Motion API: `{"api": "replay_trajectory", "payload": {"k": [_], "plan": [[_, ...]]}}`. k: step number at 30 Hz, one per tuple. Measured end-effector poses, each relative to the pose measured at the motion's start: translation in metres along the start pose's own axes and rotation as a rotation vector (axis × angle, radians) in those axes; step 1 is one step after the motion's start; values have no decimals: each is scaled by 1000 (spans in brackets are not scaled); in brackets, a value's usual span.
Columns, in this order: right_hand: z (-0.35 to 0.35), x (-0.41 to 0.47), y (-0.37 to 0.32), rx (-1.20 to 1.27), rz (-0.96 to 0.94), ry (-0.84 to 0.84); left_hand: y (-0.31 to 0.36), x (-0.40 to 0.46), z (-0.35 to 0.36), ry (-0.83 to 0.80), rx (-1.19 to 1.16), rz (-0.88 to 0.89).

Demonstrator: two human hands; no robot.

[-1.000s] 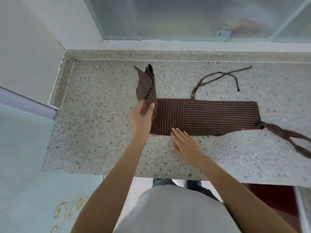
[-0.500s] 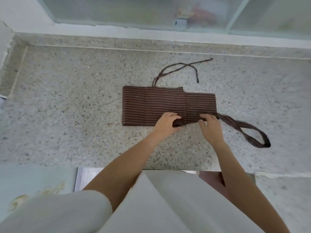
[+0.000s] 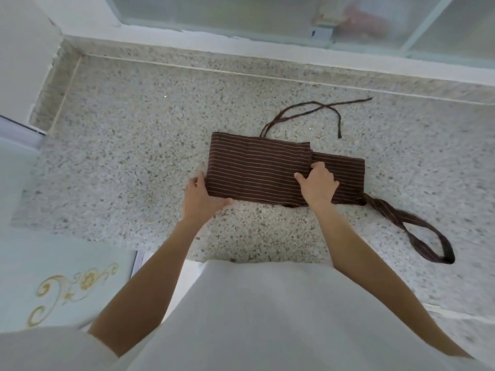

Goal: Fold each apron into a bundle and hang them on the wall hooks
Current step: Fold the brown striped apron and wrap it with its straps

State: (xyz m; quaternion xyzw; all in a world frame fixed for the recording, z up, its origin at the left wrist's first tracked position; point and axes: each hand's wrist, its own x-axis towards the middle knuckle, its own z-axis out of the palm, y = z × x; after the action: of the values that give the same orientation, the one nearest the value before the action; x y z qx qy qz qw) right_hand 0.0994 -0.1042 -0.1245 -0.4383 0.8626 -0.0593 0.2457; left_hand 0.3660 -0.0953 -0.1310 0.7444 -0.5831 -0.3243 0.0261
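A brown striped apron lies folded into a flat band on the speckled stone counter. Its upper layer covers the left part, and a lower layer sticks out on the right. My left hand grips the band's near left corner, thumb along the near edge. My right hand sits on top where the upper layer ends, fingers curled at that edge. Thin ties trail out behind the apron. A twisted neck loop lies to the right.
A raised stone lip and a frosted window run along the back. A white wall closes the left side. The counter's near edge is at my waist, beside a pale panel with gold scrollwork.
The apron's left end was folded over to the right, making the band shorter. My left hand then went from the near edge to the left corner. My right hand shifted onto the fold's edge.
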Motion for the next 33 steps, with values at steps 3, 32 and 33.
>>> {"api": "replay_trajectory", "payload": {"k": [3, 32, 33], "plan": [[3, 4, -6, 11, 70, 3, -6, 1, 1, 27, -111, 63], [-29, -2, 113, 317, 51, 316, 13, 5, 35, 42, 323, 846], [-27, -2, 112, 272, 43, 310, 12, 6, 35, 22, 319, 836]]}}
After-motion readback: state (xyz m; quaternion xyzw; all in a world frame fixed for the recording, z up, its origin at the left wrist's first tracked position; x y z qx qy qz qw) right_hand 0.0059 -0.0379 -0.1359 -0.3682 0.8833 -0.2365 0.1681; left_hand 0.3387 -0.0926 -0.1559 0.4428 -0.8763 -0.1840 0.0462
